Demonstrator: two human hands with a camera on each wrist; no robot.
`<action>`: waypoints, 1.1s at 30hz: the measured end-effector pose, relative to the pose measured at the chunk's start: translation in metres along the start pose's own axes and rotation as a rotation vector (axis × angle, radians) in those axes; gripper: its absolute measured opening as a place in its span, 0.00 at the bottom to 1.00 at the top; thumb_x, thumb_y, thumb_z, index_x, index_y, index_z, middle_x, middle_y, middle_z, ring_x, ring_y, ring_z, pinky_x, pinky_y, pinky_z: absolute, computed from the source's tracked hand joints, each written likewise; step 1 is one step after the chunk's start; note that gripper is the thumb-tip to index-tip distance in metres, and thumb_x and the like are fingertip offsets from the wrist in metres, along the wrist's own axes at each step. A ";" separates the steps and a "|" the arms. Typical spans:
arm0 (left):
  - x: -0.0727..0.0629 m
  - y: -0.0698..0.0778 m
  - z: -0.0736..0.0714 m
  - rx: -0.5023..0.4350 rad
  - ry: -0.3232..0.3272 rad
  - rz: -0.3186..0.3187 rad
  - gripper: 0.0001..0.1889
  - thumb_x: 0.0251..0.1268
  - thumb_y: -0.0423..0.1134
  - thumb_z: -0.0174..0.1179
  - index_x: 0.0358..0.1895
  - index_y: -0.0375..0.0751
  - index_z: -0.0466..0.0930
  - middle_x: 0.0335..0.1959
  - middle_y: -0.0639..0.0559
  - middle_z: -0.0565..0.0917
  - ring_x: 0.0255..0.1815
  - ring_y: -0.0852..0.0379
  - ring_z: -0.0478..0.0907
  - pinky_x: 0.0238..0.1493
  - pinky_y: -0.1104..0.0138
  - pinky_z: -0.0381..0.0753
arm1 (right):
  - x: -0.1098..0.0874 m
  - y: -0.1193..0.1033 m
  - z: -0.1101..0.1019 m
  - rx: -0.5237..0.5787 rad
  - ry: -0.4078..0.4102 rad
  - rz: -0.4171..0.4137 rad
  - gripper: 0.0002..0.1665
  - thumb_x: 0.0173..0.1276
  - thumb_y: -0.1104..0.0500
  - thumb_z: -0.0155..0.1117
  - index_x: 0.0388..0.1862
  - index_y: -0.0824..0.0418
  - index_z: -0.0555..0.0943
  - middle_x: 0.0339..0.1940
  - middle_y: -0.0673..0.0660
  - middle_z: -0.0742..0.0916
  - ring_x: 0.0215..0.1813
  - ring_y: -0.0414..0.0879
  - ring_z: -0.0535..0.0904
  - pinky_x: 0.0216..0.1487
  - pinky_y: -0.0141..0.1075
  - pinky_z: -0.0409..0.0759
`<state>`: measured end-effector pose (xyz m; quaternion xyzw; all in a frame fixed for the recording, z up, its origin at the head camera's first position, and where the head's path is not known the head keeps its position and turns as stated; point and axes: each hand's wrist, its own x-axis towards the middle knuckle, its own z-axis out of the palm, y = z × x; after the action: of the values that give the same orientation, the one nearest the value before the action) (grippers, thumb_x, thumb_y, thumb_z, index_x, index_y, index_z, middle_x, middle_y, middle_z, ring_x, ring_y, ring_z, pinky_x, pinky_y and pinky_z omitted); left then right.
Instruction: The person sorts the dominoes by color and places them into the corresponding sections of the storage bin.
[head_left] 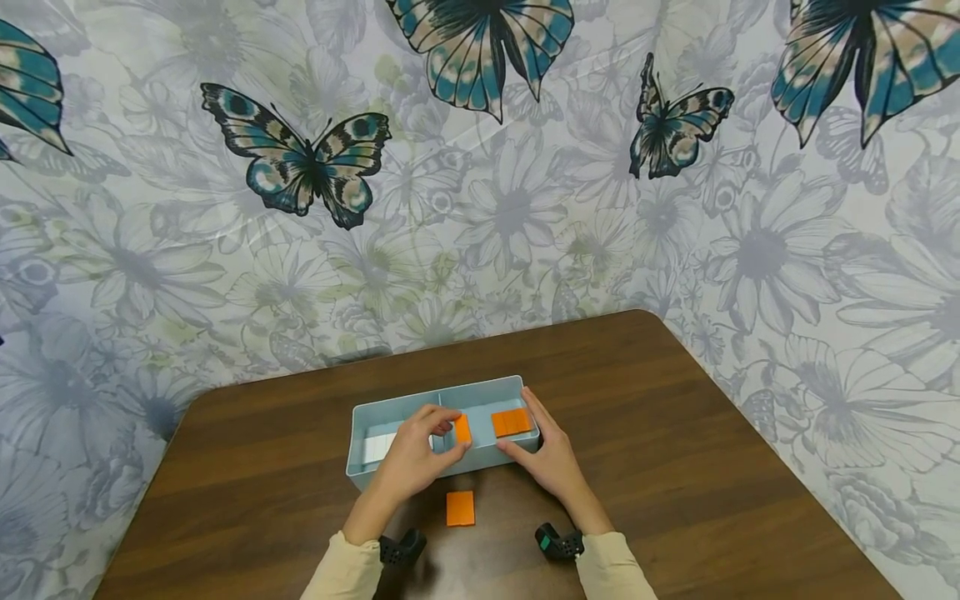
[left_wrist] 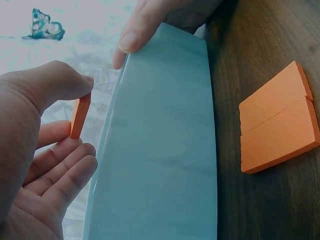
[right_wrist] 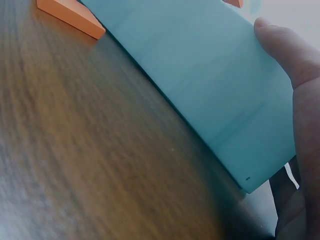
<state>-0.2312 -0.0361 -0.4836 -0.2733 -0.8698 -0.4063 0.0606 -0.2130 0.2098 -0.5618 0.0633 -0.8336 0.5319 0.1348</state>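
A light-blue box (head_left: pixel 480 460) with two compartments sits on the table. Over it, my left hand (head_left: pixel 414 457) pinches a thin orange block (head_left: pixel 462 429) between thumb and fingers; the left wrist view shows that block (left_wrist: pixel 80 116) edge-on. My right hand (head_left: pixel 555 460) grips the box's right end, its thumb (right_wrist: pixel 280 42) against the front wall. Inside the right compartment lie several orange blocks (head_left: pixel 512 422) side by side. White pieces (head_left: pixel 377 447) lie in the left compartment, partly hidden by my left hand. In front of the box, two orange blocks (left_wrist: pixel 277 122) lie touching on the table.
The brown wooden table (head_left: pixel 720 500) extends to both sides of the box. Behind it hangs a wall covering (head_left: pixel 510 217) printed with flowers and butterflies. A black wrist device (head_left: pixel 558 543) is strapped at each wrist.
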 end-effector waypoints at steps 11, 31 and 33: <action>0.009 -0.001 0.008 0.027 -0.040 -0.014 0.20 0.60 0.37 0.75 0.55 0.36 0.86 0.47 0.46 0.83 0.43 0.46 0.85 0.49 0.51 0.86 | -0.001 -0.002 0.001 0.004 0.004 -0.004 0.55 0.62 0.46 0.80 0.83 0.48 0.62 0.83 0.50 0.66 0.81 0.56 0.64 0.77 0.62 0.61; 0.027 0.003 0.013 0.082 -0.139 -0.050 0.20 0.63 0.39 0.73 0.55 0.33 0.84 0.51 0.40 0.83 0.46 0.46 0.84 0.50 0.53 0.87 | 0.000 -0.002 0.001 0.016 -0.002 -0.007 0.55 0.62 0.46 0.80 0.83 0.50 0.62 0.83 0.50 0.65 0.81 0.57 0.64 0.77 0.63 0.61; 0.029 0.003 0.015 0.082 -0.161 -0.058 0.21 0.64 0.39 0.73 0.56 0.32 0.84 0.51 0.40 0.83 0.46 0.46 0.85 0.50 0.53 0.87 | -0.001 -0.002 0.000 0.018 -0.002 -0.005 0.55 0.62 0.46 0.79 0.83 0.50 0.62 0.83 0.50 0.65 0.81 0.57 0.64 0.76 0.63 0.61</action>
<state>-0.2526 -0.0112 -0.4816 -0.2772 -0.8953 -0.3485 -0.0102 -0.2120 0.2088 -0.5604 0.0672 -0.8286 0.5391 0.1349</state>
